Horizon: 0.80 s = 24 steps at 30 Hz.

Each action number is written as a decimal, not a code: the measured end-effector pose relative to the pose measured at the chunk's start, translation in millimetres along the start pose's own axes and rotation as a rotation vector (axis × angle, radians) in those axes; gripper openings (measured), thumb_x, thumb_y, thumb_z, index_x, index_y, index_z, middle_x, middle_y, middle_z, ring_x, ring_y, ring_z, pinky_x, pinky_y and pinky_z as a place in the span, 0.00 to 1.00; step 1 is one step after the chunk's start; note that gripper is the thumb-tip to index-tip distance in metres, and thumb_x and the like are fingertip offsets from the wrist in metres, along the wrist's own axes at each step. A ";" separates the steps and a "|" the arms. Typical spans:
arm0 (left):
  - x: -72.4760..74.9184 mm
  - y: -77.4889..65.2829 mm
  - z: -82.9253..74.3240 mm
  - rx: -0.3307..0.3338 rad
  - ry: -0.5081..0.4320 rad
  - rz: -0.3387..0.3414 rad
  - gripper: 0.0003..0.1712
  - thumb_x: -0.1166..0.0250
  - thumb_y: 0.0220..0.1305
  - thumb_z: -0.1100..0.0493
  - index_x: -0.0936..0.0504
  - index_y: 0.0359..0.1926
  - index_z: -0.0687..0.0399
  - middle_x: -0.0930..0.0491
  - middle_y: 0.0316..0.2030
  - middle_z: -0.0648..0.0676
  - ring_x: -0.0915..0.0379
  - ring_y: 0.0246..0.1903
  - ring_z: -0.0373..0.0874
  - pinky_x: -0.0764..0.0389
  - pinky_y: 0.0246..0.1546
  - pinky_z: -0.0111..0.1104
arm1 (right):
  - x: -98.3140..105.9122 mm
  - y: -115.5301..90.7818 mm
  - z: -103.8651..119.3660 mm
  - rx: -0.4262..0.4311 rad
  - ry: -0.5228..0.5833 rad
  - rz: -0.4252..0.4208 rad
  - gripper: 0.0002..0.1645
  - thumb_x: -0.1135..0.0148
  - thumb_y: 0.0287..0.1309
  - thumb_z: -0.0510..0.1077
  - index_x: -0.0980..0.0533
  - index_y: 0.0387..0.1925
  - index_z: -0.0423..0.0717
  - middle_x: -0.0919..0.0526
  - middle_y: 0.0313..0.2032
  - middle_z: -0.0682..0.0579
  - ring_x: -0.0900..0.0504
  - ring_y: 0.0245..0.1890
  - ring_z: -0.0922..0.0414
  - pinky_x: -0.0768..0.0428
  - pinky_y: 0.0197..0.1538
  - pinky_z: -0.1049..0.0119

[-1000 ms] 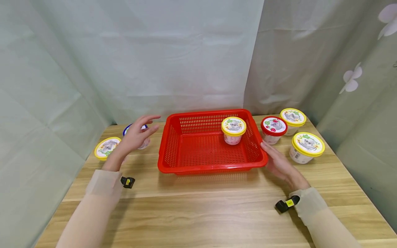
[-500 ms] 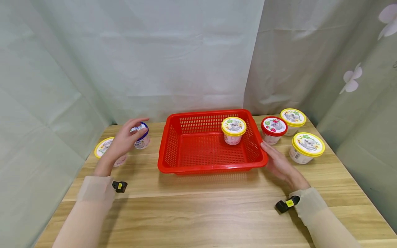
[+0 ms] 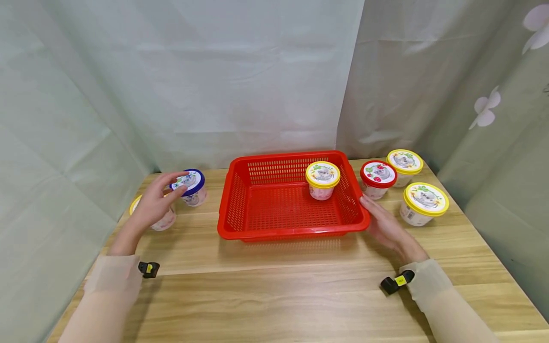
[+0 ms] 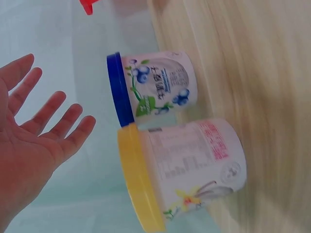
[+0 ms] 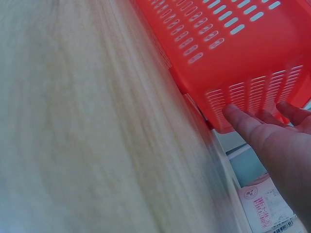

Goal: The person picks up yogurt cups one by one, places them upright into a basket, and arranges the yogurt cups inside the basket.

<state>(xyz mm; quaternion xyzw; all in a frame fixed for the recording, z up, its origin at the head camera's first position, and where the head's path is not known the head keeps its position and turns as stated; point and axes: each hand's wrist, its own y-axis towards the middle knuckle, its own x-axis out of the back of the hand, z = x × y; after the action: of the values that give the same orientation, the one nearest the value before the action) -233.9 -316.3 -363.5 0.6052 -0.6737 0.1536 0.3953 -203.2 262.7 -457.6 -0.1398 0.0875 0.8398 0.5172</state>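
My left hand (image 3: 147,206), fingers spread and holding nothing, is over the left side of the table. In the head view it overlaps a yellow-lidded tub (image 3: 164,222) and the edge of a blue-lidded tub (image 3: 195,189). The left wrist view has both tubs upright on the wood, blueberries printed on one and a vanilla flower on the other, with the palm apart from their lids. My right hand (image 3: 388,227) touches the right end of a red plastic basket (image 3: 293,232), its fingers extended against the slotted wall. Inside the basket, toward the right, stands another yellow-lidded tub (image 3: 322,180).
Right of the basket stand a red-lidded tub (image 3: 377,178) and two yellow-lidded tubs, one at the back (image 3: 404,164) and one nearer (image 3: 422,204). A pale curtain (image 3: 257,85) hangs behind and beside the wooden table (image 3: 274,295).
My left hand has moved left and toward me, from in front of the blue-lidded tub to over the yellow-lidded one. The right hand, basket and tubs have stayed in place.
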 end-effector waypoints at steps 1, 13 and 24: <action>0.5 -1.6 1.6 -0.002 0.002 -0.006 0.26 0.43 0.80 0.57 0.29 0.71 0.66 0.32 0.66 0.71 0.38 0.65 0.70 0.32 0.60 0.69 | 0.1 0.0 0.0 0.001 0.002 0.001 0.36 0.62 0.85 0.53 0.54 0.83 0.48 0.25 0.63 0.57 0.22 0.55 0.62 0.20 0.58 0.68; 8.6 -15.8 17.2 0.013 0.033 -0.061 0.25 0.42 0.80 0.58 0.28 0.71 0.65 0.33 0.69 0.72 0.41 0.67 0.72 0.39 0.61 0.69 | 0.3 0.2 -0.2 0.016 0.016 0.021 0.29 0.63 0.85 0.52 0.45 0.80 0.54 0.24 0.61 0.56 0.21 0.54 0.62 0.20 0.57 0.68; 12.3 -26.6 34.6 0.009 0.054 -0.102 0.23 0.41 0.78 0.61 0.27 0.68 0.68 0.31 0.64 0.73 0.40 0.65 0.73 0.42 0.63 0.72 | 0.3 0.2 1.1 0.003 0.013 0.018 0.29 0.63 0.85 0.53 0.47 0.80 0.53 0.25 0.61 0.56 0.22 0.54 0.62 0.20 0.57 0.68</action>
<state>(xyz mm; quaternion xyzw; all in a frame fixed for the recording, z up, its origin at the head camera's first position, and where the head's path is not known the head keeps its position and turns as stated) -220.4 -354.3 -384.1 0.6363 -0.6302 0.1524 0.4181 -203.7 263.2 -456.7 -0.1438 0.0933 0.8434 0.5092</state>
